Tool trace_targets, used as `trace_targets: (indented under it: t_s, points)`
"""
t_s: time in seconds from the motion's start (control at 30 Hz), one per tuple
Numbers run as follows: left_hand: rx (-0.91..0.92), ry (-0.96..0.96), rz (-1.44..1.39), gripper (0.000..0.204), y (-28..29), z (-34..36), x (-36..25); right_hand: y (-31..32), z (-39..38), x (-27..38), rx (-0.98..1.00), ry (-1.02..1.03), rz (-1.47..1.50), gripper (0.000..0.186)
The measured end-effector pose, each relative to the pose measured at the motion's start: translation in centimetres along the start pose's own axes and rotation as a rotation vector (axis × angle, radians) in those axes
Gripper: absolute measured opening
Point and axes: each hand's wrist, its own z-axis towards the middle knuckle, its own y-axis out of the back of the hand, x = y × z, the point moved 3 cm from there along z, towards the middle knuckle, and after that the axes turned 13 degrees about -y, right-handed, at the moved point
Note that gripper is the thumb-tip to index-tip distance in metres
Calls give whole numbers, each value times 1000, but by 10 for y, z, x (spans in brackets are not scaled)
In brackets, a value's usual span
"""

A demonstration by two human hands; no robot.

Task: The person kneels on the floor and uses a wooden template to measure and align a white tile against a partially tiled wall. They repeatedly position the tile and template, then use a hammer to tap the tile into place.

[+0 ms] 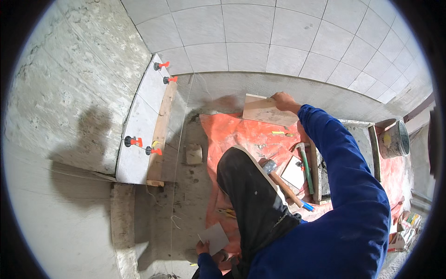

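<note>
My right hand [284,102] reaches out to the far side and grips the upper right corner of a flat beige tile [264,110]. That tile stands tilted near the foot of the wall, over the orange sheet. Low in the picture, my left hand [203,248] is closed on the edge of a thin white tile [216,238], its fingers partly hidden. Below my right forearm, a hammer with a green handle [306,169] and a mallet with a wooden handle [284,187] lie on the sheet. A small white tile piece [293,172] rests between them.
White tiles [134,137] with red-and-black levelling clips [133,142] and a wooden batten [162,121] line the left wall. A string [184,109] runs beside them. A mortar tray [360,135] and a bucket [394,139] stand right. A small block [193,154] lies on the floor.
</note>
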Motion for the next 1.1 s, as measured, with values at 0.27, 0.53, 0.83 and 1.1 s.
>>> trace_targets:
  t_s: [0.27,0.53,0.83,1.1]
  points:
    - [25,-28,178,38,18,-14,-4,2,26,19,8,65,-131,39]
    - [-47,-49,256,34,38,-15,-25,7,45,6,-27,87,-90,37]
    - [-241,-95,358,26,72,-32,-122,-7,16,-2,-568,210,-139,56]
    - [-415,-207,299,27,110,-65,-232,-26,13,-10,-664,238,-78,65]
